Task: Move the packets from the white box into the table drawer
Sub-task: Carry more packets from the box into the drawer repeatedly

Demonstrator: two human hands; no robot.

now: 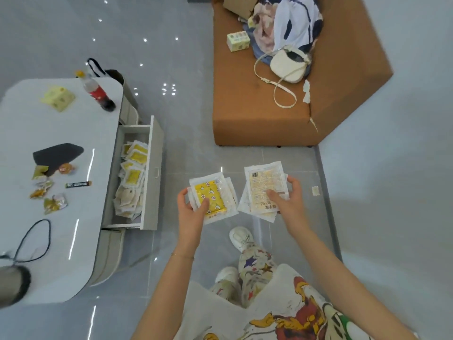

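Two stacks of packets, both clear of any surface, held over the floor ahead of the person. Left stack (217,196) is yellow patterned face up; the left hand (192,209) grips its lower left corner, thumb on top and fingers curled beneath. Right stack (266,185) shows pale text-printed backs; the right hand (288,200) clamps its lower right edge the same way, fingertips wrapped round the far side. The stacks lie side by side, each slightly fanned; I cannot tell whether their inner edges touch. Judgement: the load is split so each thumb can pin a thin fan, since film wrappers in one thick pile would likely slide. The table drawer (155,153) stands pulled out from the table (24,133) edge facing the person, left of both hands and well apart from them, and holds a jumble of like packets (132,177). White box not in view. Cola bottle (96,93) stands near the table's far corner.
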